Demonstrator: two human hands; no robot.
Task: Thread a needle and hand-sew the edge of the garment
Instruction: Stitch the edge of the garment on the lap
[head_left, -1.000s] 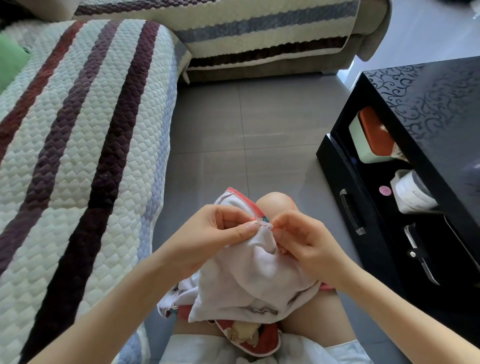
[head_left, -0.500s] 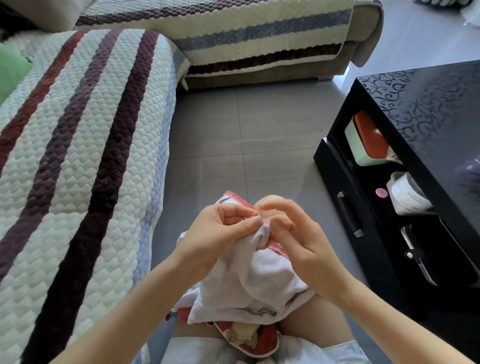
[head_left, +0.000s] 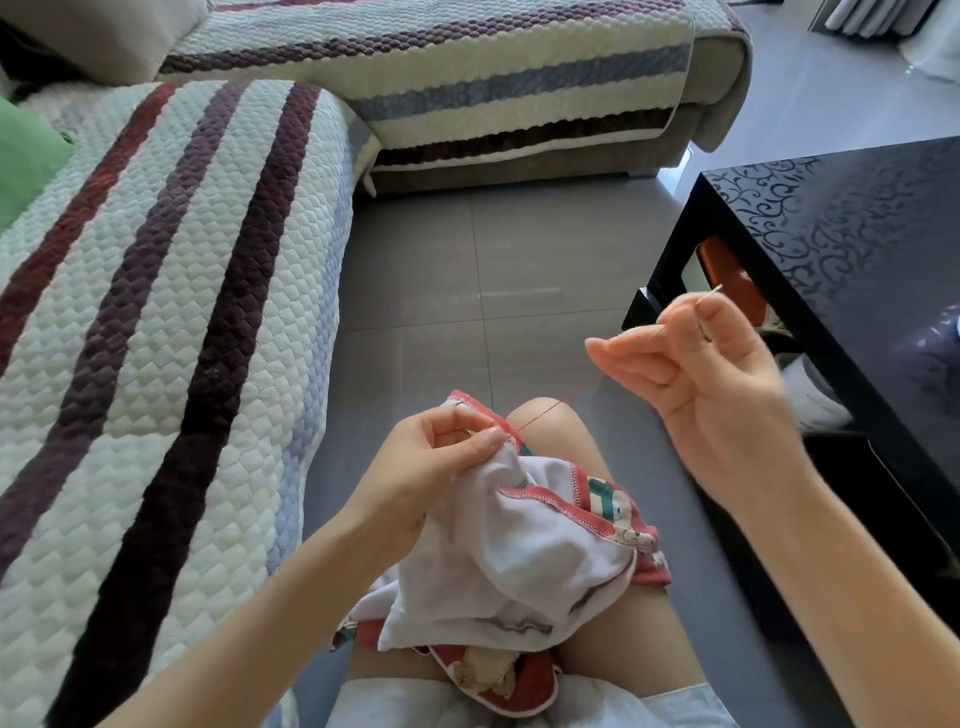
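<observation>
**Item 1: garment** (head_left: 530, 551). Small white knit piece with a red overlocked hem (head_left: 545, 498) and a printed outer side. It lies bunched in the person's lap, draped over the knee (head_left: 545, 415). Judged light, soft and limp: it has no stiffness of its own and folds wherever it is unsupported. Best held right at the hem, just beside the stitch point, so the edge stays flat and firm.

**Item 2: needle** (head_left: 712, 293). Thin, bright metal, raised up and to the right, well apart from the garment. Judged stiff, slippery and sharp, and easily dropped. Best held at mid-shaft, point away from the fingers.

**Item 3: thread** (head_left: 550, 410). Red, 1 fine strand running from the hem up toward the raised hand, apparently taut. Judged weak under a hard tug, and too much pull would pucker the soft edge.

**Item 4: left hand** (head_left: 431, 467). Thumb and forefinger pinch the hem where the thread leaves it, with the other fingers curled under the cloth.

**Item 5: right hand** (head_left: 717, 384). Thumb and forefinger pinch the needle, with the remaining fingers folded toward the palm.

**Surroundings:** quilted striped sofa cover (head_left: 171, 312) at left, black table (head_left: 841, 249) at right.
</observation>
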